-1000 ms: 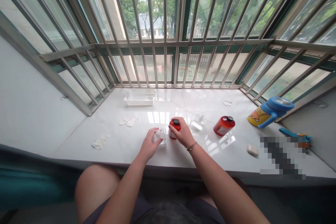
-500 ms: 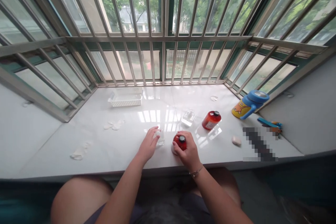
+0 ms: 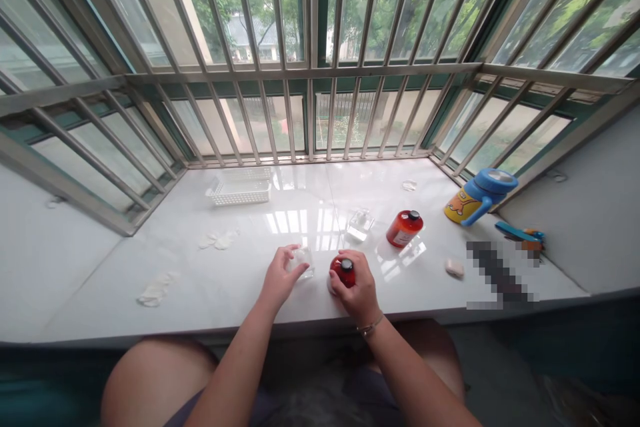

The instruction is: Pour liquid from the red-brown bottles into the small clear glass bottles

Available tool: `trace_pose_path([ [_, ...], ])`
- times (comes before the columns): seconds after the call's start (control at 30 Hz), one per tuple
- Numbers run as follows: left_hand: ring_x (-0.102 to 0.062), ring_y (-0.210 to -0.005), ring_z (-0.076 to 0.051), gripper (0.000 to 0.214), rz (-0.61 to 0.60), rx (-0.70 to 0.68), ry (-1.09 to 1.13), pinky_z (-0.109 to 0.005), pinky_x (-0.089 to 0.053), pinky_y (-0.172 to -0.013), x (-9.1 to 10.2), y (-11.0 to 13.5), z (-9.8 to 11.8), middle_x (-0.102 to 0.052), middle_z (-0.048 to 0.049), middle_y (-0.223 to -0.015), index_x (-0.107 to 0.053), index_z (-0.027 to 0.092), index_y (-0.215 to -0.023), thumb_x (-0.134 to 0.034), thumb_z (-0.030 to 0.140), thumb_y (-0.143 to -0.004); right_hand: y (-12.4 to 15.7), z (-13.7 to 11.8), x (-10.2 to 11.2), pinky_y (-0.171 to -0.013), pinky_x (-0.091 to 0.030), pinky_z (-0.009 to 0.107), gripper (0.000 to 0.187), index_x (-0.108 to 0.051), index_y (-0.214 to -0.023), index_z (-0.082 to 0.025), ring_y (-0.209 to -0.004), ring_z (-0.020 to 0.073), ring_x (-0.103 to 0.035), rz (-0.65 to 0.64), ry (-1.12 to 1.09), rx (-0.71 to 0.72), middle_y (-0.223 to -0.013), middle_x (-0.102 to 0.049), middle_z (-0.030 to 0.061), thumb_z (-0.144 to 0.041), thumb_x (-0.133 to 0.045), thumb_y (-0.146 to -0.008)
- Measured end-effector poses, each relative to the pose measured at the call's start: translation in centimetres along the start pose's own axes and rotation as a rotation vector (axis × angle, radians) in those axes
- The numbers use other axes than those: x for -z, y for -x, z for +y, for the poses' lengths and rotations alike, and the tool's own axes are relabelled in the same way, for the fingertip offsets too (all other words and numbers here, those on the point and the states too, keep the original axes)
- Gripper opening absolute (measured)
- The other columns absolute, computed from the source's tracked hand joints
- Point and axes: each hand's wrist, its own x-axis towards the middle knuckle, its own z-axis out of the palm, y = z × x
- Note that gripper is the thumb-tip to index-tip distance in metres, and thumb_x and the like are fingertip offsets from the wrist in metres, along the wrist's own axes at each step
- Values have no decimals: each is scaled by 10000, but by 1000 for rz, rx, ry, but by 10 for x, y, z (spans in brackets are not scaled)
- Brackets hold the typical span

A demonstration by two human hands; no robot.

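Observation:
My left hand (image 3: pixel 281 273) curls around a small clear glass bottle (image 3: pixel 303 261), its fingers lying across the near side. My right hand (image 3: pixel 357 292) grips a red bottle with a black cap (image 3: pixel 344 272), which stands just to the right of the glass one. The lower part of the red bottle is hidden by my fingers. Both hands rest low over the white stone sill (image 3: pixel 200 280), close to its front edge.
Farther back stand a second red bottle (image 3: pixel 404 228) and a square glass bottle (image 3: pixel 360 224). A white plastic basket (image 3: pixel 239 188) sits at the back left, with crumpled white film pieces (image 3: pixel 217 240) nearby. A blue-and-yellow cup (image 3: pixel 480 197) stands by the barred window (image 3: pixel 310 113).
Compared with one second ago, the red bottle has moved right and nearer to me in my right hand. The view has also shifted. My left hand stays on the glass bottle.

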Motion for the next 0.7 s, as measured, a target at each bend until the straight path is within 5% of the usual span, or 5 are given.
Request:
trace_pose_path([
  [0.7,-624,-1420,-290,443,-13,23,110,-464,-410,-1253,-2,-1,-4,-680,-111,-1471,-643,255,-1226,-827,453,-875,-1,5,-3,-1022,-575,525,311,-631,-1230,-269,-1162,310,-666,47,-41,89,-1204,-671,105,-258,-733,-937],
])
